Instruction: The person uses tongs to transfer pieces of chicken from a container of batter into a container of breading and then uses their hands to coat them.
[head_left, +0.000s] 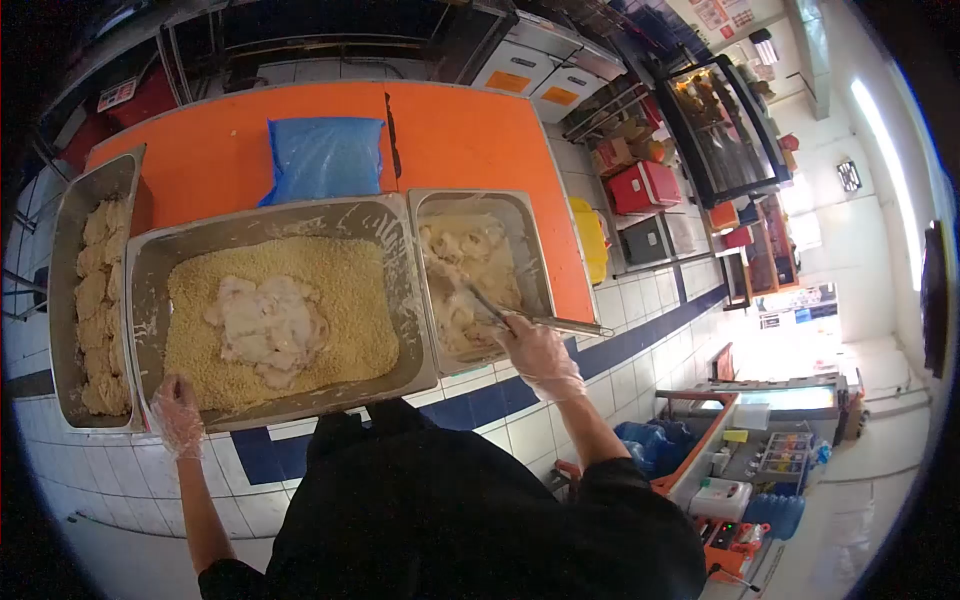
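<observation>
Head view: my left hand (pixel 178 415) sits half-curled at the large tray (pixel 418 365)'s near rim, perhaps steadying it, grip unclear; pale pieces (pixel 265 325) lie centred, crumbs (pixel 365 300) surrounding them; my right hand (pixel 540 358) closes round the utensil (pixel 485 303), angled into the small tray (pixel 537 265).

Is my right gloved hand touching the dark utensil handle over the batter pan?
Touching: the head view shows the right hand closed around the end of the dark handle.
</observation>
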